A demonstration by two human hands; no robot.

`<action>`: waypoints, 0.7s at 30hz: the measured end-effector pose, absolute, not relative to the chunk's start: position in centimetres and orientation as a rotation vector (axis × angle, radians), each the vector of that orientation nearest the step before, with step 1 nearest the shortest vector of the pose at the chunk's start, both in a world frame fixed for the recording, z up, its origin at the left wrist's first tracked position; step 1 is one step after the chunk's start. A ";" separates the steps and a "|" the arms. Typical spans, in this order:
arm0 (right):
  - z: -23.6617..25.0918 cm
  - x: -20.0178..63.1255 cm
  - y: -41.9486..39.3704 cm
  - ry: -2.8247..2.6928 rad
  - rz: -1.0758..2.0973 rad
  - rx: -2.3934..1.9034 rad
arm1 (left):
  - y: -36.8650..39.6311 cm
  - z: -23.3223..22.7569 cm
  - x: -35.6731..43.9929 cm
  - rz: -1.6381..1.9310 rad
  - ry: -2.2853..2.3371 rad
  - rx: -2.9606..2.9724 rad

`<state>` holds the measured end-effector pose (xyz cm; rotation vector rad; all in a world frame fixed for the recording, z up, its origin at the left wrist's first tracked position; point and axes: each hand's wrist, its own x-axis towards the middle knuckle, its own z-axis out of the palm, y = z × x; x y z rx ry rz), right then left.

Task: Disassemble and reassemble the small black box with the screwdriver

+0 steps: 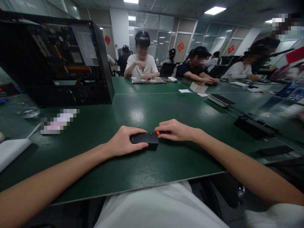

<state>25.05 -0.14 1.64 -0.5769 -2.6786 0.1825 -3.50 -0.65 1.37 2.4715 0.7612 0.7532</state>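
On the green table (133, 171) lies a black rectangular box (152, 142), close to the front edge. My left hand (125, 141) is closed around its left part, thumb along the near side and fingers over the far side. At the box's right end is my right hand (174, 130), its fingers pinched on a small tool with an orange and black handle (158, 133). The tool looks like a screwdriver, but its tip is hidden, and I cannot tell whether it touches the box.
An opened black computer case (99, 63) stands at the left, beside a clear plastic bottle (26, 109). Across the table a person (142, 63) works on a flat panel (148, 80). To the right are a small carton (199, 87) and a black power strip (253, 126) with cables.
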 end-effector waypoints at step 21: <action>2.9 29.2 1.7 -2.710 -0.179 -0.956 | -0.7 1.6 -3.5 0.715 0.769 2.480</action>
